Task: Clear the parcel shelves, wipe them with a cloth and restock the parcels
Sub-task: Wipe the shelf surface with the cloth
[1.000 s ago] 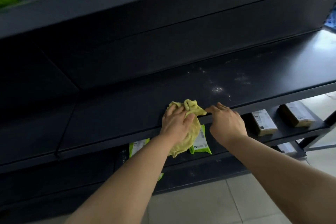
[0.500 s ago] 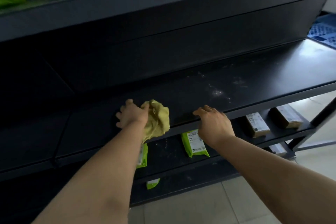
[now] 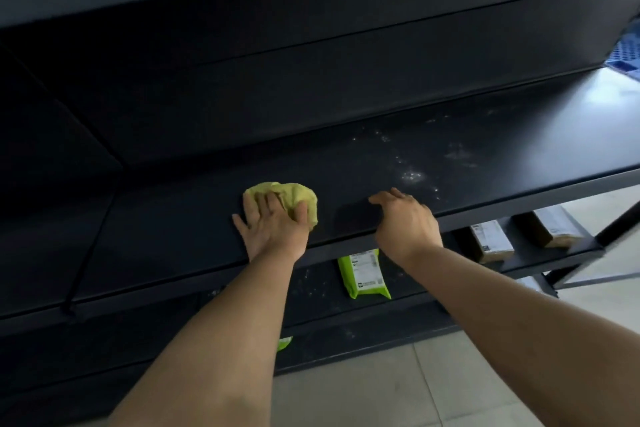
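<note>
**Q:** Fig.: wiping stage. Where's the cloth [image 3: 298, 196] rel. to the shelf [image 3: 502, 149]?
**A:** On its top, approx. mid-length, a little in from the front lip. L hand [image 3: 273, 229] lies flat on it, fingers spread and straight, thumb over the cloth's right side. It presses the cloth and doesn't clench it.

**Q:** And the R hand [image 3: 405, 222]?
**A:** At the shelf's front lip, right of the cloth and apart from it. Fingers are loosely bent, tips on the top. It holds nothing (bracing, probably).

**Q:** What changed in the last sec.?
**A:** A sec. ago the cloth hung over the front lip, just beside the R hand. Half a sec. ago it sat further left along the shelf, bunched by the L hand. Now it's in from the lip and back toward the middle. R hand kept its place at the lip throughout.

**Q:** Meaning for the task?
**A:** Strokes run side to side over the shelf's left-centre, so wiping is under way, not done. The dust [image 3: 412, 177], further in on the shelf beyond the R hand, shows white and unwiped. Judged next: carry the cloth rightward over it.

**Q:** Restock?
**A:** Not begun here, by the look of it. A green parcel [image 3: 363, 274] and two brown parcels [image 3: 490, 241] lie on the tier below the shelf.
</note>
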